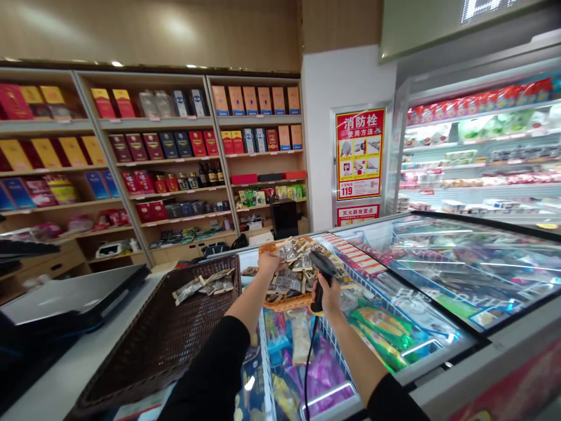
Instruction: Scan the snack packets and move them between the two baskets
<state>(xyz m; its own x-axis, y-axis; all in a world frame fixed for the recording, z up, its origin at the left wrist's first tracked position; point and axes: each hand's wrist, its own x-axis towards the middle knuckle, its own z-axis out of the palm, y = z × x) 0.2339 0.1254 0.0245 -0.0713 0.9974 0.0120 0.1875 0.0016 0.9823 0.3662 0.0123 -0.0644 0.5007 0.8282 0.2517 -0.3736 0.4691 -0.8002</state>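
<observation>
My right hand [329,298] is wrapped round the grip of a black barcode scanner [324,266], and a black cable [309,365] hangs down from it. The scanner's head points over an orange woven basket [291,303] heaped with small snack packets [284,282]. At the basket's left side, my left hand [268,263] has its fingers closed at the edge of a small packet among the heap. To the left stands a long dark brown wicker basket [166,333], with several similar packets [207,286] at its far end.
The orange basket rests on a chest freezer's glass top [421,327], with bagged food beneath. A dark flat-topped device [79,292] stands on the counter at left. Shelves of boxes [175,145] line the back wall; an open fridge [482,158] is at right.
</observation>
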